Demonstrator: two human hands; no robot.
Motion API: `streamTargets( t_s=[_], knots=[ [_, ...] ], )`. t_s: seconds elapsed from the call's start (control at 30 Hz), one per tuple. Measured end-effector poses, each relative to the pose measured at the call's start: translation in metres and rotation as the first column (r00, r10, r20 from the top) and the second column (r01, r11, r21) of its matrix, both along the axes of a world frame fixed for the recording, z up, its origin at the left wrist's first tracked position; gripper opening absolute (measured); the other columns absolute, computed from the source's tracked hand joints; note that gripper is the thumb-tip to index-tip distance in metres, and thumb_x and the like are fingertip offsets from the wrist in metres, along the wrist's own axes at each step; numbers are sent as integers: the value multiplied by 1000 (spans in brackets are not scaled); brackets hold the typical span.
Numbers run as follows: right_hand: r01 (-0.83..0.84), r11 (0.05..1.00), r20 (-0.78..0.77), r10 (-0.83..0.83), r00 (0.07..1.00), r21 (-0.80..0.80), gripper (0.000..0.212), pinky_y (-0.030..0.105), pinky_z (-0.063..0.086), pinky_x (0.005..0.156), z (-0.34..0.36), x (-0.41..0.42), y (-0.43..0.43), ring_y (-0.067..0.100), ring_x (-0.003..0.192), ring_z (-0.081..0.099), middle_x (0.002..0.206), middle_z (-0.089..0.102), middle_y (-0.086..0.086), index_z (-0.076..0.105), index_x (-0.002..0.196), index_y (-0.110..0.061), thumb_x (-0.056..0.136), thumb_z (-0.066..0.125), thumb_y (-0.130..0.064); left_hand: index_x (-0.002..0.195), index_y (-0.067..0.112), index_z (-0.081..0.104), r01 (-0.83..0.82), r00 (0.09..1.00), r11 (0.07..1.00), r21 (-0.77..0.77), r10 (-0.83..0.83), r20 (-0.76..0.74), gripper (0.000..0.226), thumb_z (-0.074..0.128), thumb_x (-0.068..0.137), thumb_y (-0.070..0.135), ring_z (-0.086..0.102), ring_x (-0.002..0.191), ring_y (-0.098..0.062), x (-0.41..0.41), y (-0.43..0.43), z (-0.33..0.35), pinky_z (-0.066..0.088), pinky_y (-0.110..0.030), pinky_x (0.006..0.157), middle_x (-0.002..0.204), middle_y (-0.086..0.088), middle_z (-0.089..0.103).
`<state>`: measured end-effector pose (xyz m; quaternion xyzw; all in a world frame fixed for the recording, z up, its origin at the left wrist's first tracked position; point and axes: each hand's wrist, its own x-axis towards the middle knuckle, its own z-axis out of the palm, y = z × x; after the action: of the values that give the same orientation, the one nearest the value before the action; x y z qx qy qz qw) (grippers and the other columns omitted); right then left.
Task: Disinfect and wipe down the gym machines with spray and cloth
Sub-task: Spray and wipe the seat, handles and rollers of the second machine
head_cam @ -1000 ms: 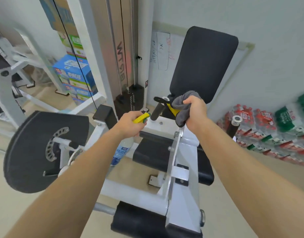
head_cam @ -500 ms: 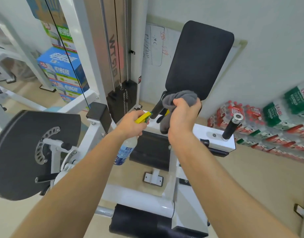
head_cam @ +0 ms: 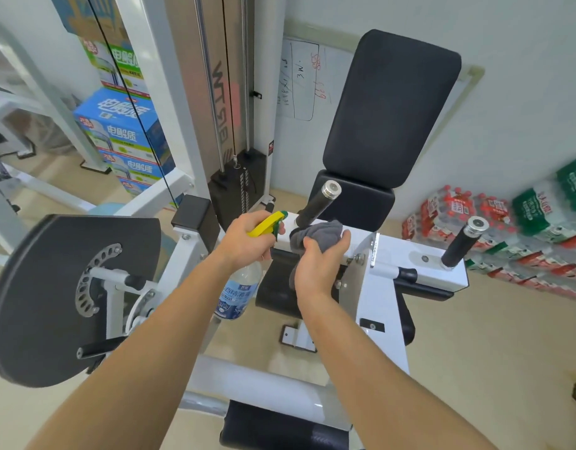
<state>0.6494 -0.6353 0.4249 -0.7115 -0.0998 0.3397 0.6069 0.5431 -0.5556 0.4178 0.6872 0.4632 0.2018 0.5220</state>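
Head: 1 cloth [head_cam: 319,233], 1 spray bottle [head_cam: 238,293]

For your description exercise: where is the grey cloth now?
Head view, centre: the right hand holds the grey cloth on the white frame at the base of the left black handle, right of the spray bottle.

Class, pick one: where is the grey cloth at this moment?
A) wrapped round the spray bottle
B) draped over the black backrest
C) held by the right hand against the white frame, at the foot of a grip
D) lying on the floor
C: the right hand grips the cloth against the white frame at the foot of the grip, while the left hand holds the bottle.
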Motion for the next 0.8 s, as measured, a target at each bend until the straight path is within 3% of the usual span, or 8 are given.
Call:
streamTargets(
  t_s=[0.13, 0.27, 0.37, 0.5, 0.57, 0.63, 0.8],
  knots=[
    [-72, 997, 28, 72, 997, -13, 82, 43, 33, 118, -16, 2, 42, 26, 141, 40, 156, 36, 2, 8, 156, -32, 97, 63, -18, 101, 18, 70, -38, 999, 999, 18, 38, -5, 24, 59, 88, 0, 64, 66, -23, -14, 3, -4, 56, -33, 63, 92, -15, 68],
    [-24, 994, 88, 34, 996, -111, 59, 45, 42, 111, -30, 7, 70, 26, 124, 57, 133, 59, 4, 38, 138, -26, 89, 72, -18, 103, 18, 71, -48, 999, 998, 27, 48, -11, 28, 58, 87, -1, 64, 70, -27, -20, 4, -8, 58, -35, 64, 95, -18, 66],
    [34, 988, 84, -22, 996, -153, 52, 45, 43, 110, -31, 16, 77, 26, 122, 59, 130, 62, 4, 51, 129, -22, 84, 77, -17, 104, 18, 72, -46, 998, 999, 27, 47, -31, 31, 59, 86, -4, 64, 74, -27, -20, 7, -7, 59, -34, 66, 92, -14, 64],
    [111, 993, 67, -109, 992, -25, 51, 34, 54, 98, -15, 33, 80, 18, 109, 63, 116, 66, 0, 58, 123, -20, 79, 80, -10, 103, 20, 72, -26, 999, 999, 21, 27, -26, 29, 59, 87, -1, 65, 73, -28, -19, 12, -7, 60, -35, 67, 95, -15, 67],
    [124, 990, 78, -129, 989, 66, 51, 17, 57, 79, -3, 43, 81, 14, 102, 63, 113, 63, -3, 58, 124, -20, 79, 81, -11, 103, 20, 72, -36, 999, 999, 24, 36, -28, 28, 59, 87, 1, 65, 72, -26, -16, 17, -7, 61, -40, 70, 95, -15, 68],
    [119, 986, 104, -132, 986, 117, 50, 3, 49, 63, 0, 47, 79, 12, 98, 61, 110, 60, -7, 55, 123, -23, 81, 81, -14, 102, 20, 72, -40, 999, 999, 29, 41, -23, 28, 60, 88, -1, 65, 70, -25, -12, 19, -6, 61, -43, 70, 91, -16, 68],
    [55, 994, 171, -71, 983, 95, 39, 9, 47, 73, -20, 40, 82, 7, 94, 60, 101, 60, -12, 51, 113, -30, 85, 76, -18, 98, 20, 73, -52, 997, 999, 10, 52, 50, 30, 59, 86, -4, 63, 58, -18, -3, 23, -3, 57, -32, 60, 100, -16, 71]
  ],
)
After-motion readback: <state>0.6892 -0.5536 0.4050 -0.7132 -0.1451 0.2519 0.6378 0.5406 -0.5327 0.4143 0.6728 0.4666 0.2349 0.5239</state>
